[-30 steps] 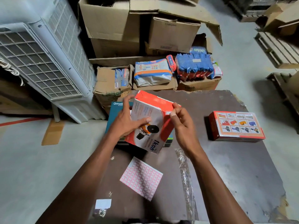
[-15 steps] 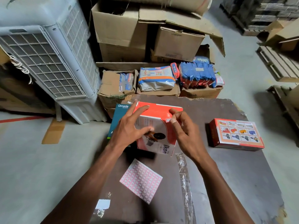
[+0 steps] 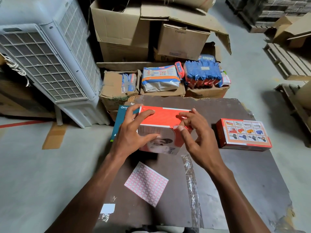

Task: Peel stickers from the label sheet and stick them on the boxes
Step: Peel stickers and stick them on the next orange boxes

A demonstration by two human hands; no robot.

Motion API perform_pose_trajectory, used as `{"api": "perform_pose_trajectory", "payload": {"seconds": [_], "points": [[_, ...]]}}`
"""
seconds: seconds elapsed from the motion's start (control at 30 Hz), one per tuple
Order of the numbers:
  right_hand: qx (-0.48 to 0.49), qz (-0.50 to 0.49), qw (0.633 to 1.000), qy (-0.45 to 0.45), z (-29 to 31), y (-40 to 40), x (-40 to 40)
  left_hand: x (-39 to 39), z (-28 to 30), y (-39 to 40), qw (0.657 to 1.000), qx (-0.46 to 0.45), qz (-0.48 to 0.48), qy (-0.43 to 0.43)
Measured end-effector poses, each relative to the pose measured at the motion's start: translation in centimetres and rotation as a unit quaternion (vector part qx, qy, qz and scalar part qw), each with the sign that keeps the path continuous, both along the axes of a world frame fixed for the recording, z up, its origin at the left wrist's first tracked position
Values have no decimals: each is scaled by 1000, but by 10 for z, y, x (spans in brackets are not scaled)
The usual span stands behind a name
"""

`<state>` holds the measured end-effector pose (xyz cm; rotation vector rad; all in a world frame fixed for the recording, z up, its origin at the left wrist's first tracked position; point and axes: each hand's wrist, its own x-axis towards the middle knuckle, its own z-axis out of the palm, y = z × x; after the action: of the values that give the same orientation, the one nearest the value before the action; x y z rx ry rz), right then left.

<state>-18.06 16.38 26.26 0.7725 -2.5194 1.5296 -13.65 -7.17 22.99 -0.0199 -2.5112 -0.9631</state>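
An orange and white box (image 3: 161, 117) stands on the dark board (image 3: 239, 175), orange side up. My left hand (image 3: 131, 135) grips its left end, fingers on top and thumb on the white front face. My right hand (image 3: 196, 137) touches the box's right end; its thumb tip presses by a small red-edged sticker (image 3: 175, 127) at the near top edge, and its fingertips rest on the orange top. The label sheet (image 3: 146, 183), a grid of red-bordered stickers, lies flat on the board nearer to me, between my forearms.
A teal box (image 3: 117, 122) lies partly under the orange box at the left. A red picture box (image 3: 244, 134) sits to the right. A crinkled plastic strip (image 3: 191, 182) and a white scrap (image 3: 108, 208) lie on the board. A white air cooler (image 3: 50, 64) and cardboard cartons (image 3: 121, 29) stand behind.
The orange box came down from a tilted hold to stand on the board with its orange side up. My right fingers moved onto its top right corner.
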Motion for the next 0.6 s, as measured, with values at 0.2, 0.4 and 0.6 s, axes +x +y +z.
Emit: {"api": "perform_pose_trajectory", "payload": {"seconds": [0.2, 0.4, 0.6], "points": [[123, 35, 991, 48, 22, 4, -6, 0, 12, -2, 999, 6, -31, -19], [151, 98, 984, -4, 51, 3, -19, 0, 27, -3, 998, -1, -59, -31], [46, 72, 994, -73, 57, 3, -20, 8, 30, 0, 999, 7, -54, 5]]}}
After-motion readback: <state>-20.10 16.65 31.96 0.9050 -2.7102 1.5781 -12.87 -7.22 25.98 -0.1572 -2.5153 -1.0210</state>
